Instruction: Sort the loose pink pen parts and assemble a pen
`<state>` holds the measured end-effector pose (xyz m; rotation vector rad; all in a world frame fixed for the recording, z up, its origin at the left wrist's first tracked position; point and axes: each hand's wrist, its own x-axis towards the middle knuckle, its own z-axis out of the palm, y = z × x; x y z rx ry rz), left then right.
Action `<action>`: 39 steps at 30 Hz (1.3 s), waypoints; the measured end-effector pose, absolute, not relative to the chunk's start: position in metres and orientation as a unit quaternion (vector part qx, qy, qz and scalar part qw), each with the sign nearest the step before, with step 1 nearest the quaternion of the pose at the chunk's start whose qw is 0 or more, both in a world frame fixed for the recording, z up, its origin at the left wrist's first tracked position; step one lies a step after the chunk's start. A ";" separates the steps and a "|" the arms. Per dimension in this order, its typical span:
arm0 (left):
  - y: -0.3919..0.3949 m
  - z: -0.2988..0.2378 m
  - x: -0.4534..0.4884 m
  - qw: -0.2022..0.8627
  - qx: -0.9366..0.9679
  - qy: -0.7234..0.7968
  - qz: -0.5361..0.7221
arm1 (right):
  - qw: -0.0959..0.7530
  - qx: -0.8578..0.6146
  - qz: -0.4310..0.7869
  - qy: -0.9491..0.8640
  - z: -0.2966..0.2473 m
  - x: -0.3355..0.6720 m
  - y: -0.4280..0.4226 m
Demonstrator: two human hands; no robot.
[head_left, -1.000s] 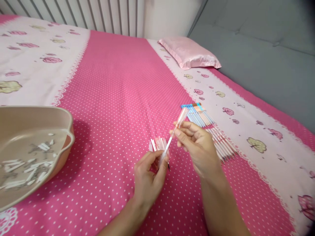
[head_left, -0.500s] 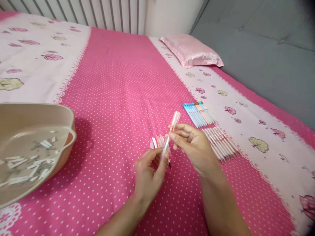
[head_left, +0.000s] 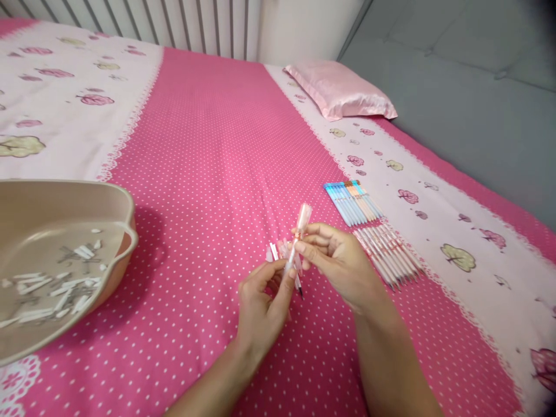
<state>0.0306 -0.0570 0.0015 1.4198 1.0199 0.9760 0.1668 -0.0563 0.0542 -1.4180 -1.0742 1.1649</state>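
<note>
Between my hands is a slim white pen (head_left: 292, 253) with a translucent pink upper end and a reddish band, tilted up and to the right. My left hand (head_left: 266, 298) pinches its lower part between thumb and fingers. Higher up, near the band, my right hand (head_left: 332, 260) grips it with thumb and fingertips. Behind my left hand lie several white and pink translucent pen parts (head_left: 273, 251), partly hidden by my fingers. A dark tip (head_left: 300, 292) pokes out beside my left thumb.
To the right lie a row of blue and peach pens (head_left: 353, 202) and a row of white pens with dark tips (head_left: 388, 255). A beige basin (head_left: 130, 202) at left holds several small white pieces. A pink pillow (head_left: 341, 90) lies at the back on the polka-dot bedspread (head_left: 208, 139).
The pen's upper end has shifted slightly down and left, and my right hand has moved a little with it. Both hands keep hold of the pen.
</note>
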 end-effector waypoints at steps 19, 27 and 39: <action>-0.057 0.004 0.030 0.582 0.583 0.395 0.407 | 0.480 -0.564 0.513 -0.434 0.055 0.168 -0.057; -0.055 0.004 0.031 0.618 0.555 0.381 0.406 | 0.469 -0.567 0.517 -0.437 0.054 0.169 -0.057; -0.050 0.002 0.028 0.775 0.430 0.305 0.349 | 0.468 -0.548 0.571 -0.392 0.056 0.174 -0.055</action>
